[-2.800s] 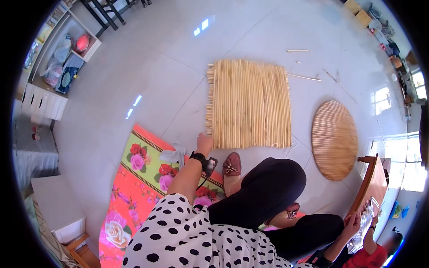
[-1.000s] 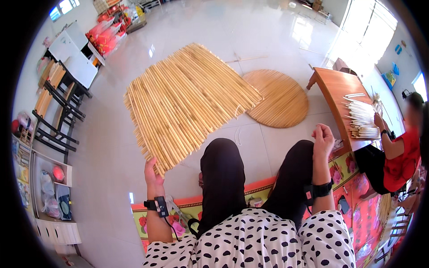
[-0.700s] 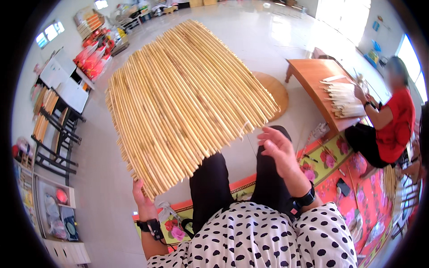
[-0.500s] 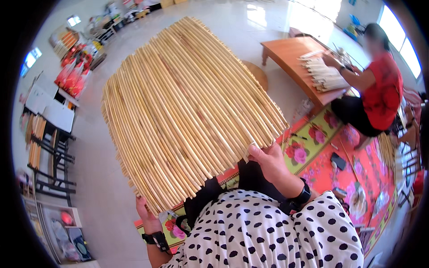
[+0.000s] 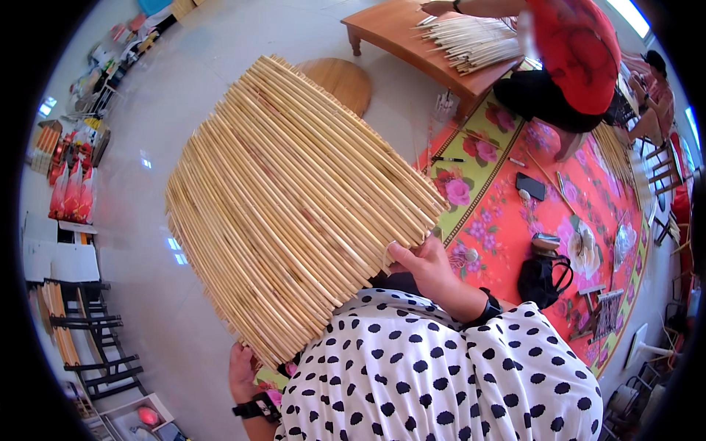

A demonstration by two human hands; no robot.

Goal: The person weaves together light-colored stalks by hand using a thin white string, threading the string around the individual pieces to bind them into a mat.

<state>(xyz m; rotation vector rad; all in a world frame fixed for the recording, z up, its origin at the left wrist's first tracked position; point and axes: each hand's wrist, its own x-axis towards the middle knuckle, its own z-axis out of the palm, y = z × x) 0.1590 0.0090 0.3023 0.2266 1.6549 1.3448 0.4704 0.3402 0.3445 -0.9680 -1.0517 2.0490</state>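
A large mat of straw-yellow reed stalks (image 5: 294, 206), laid side by side in a sheet, is held up in front of my body. My right hand (image 5: 430, 272) grips its near right corner, thumb on top and the other fingers underneath, hidden. At the near left corner, my left hand (image 5: 243, 367) is closed on the edge; the mat covers part of its fingers. The stalks run from the far left toward the near right, and their cut ends form a jagged edge.
To the right lies a red and green floral floor mat (image 5: 493, 257) with a phone (image 5: 530, 187), a black bag (image 5: 545, 281) and a small wooden frame (image 5: 599, 314). Beyond, a person in red (image 5: 573, 55) works over pale stalks (image 5: 471, 42) on a wooden table (image 5: 390, 29). Black-framed furniture (image 5: 92, 331) stands left.
My view has turned right and downward, bringing the black bag into sight. The reed mat sits closer to my body, still held by both hands. The person in red has leaned over the table.
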